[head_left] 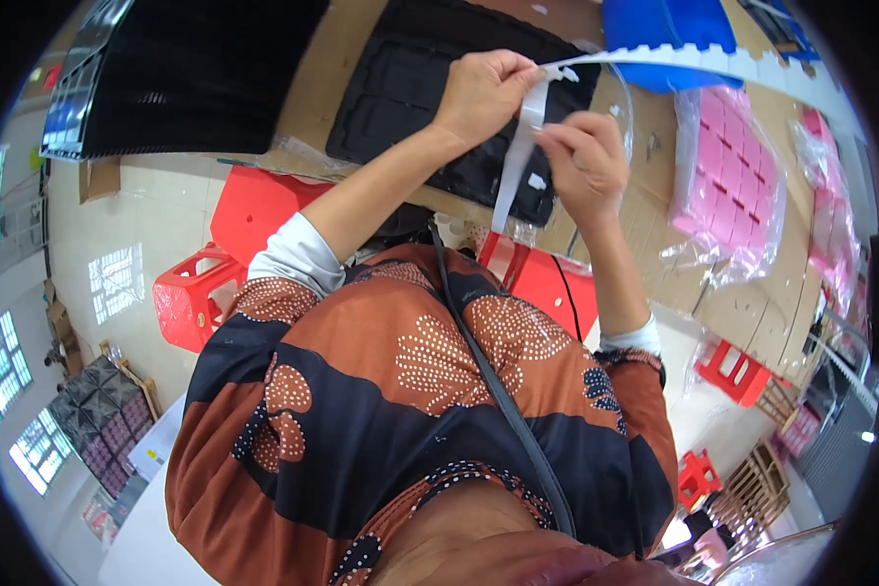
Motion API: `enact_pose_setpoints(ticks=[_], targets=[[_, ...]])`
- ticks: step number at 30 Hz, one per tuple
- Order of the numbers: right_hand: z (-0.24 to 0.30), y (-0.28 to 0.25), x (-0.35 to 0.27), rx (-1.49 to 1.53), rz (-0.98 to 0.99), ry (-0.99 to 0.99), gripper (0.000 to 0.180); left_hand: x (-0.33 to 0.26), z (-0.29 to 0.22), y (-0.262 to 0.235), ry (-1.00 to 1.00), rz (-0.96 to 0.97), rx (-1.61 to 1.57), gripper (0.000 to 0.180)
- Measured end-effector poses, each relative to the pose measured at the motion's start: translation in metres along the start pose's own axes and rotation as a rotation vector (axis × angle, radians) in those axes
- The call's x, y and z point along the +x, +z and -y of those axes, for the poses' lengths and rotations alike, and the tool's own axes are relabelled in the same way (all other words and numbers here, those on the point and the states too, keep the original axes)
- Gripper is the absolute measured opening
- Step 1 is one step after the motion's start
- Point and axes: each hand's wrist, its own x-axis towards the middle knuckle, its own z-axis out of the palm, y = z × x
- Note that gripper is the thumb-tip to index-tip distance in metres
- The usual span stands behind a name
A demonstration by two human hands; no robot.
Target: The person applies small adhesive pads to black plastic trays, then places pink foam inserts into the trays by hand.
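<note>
Centrally in the head view, two bare hands work above a black moulded tray (381, 117), the landmark for what follows. The left hand (488, 93), over the tray's far half, has thumb and fingertips closed on a white strip (515, 166). The right hand (588, 166), over the tray's right side, appears to pinch the same strip along its right edge, although its contact is partly hidden by the fingers. From this grip the strip runs down to the tray's near edge. A notched white length (674, 61) leads off beyond the tray's far right corner, crossing in front of a blue plastic container (664, 39); whether it is continuous with the strip cannot be told at the left fingertips.

Several hazards may be judged. Uneven pulling between the closely set hands could tear the thin strip off line. The notched length, apparently unsupported near the hands, could twist or snag on the container. A small white scrap (537, 182) on the tray could be swept aside by the dangling end. To the tray's right, a film-wrapped pink block sheet (732, 166) has loose wrapping that might catch a trailing strip.
</note>
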Motion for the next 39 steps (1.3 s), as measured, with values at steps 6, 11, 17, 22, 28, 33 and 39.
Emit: enact_pose_setpoints(ticks=[6,11,17,22,28,33,39], targets=[[-0.097,0.037,-0.013,0.290,-0.040,0.788,0.008,-0.020,-0.006,0.005,0.234,0.123,0.057,0.012],[-0.158,0.141,0.027,0.068,0.169,0.599,0.014,-0.043,-0.006,0.003,0.340,0.197,0.122,0.012],[-0.181,0.194,0.038,0.007,0.308,0.683,0.013,-0.068,-0.008,0.003,0.345,0.160,0.100,0.013],[-0.184,0.199,0.033,-0.137,0.441,0.811,0.012,-0.076,-0.014,0.005,0.312,0.125,0.116,0.012],[-0.170,0.177,0.020,-0.476,0.476,0.624,0.022,-0.080,-0.026,0.018,0.338,0.117,0.115,0.012],[-0.164,0.122,0.003,-0.093,0.094,0.655,0.020,-0.059,-0.027,0.019,0.326,0.138,0.086,0.011],[-0.052,-0.006,-0.036,0.254,-0.144,0.797,0.011,-0.021,-0.038,0.008,0.223,0.101,0.084,0.012]])
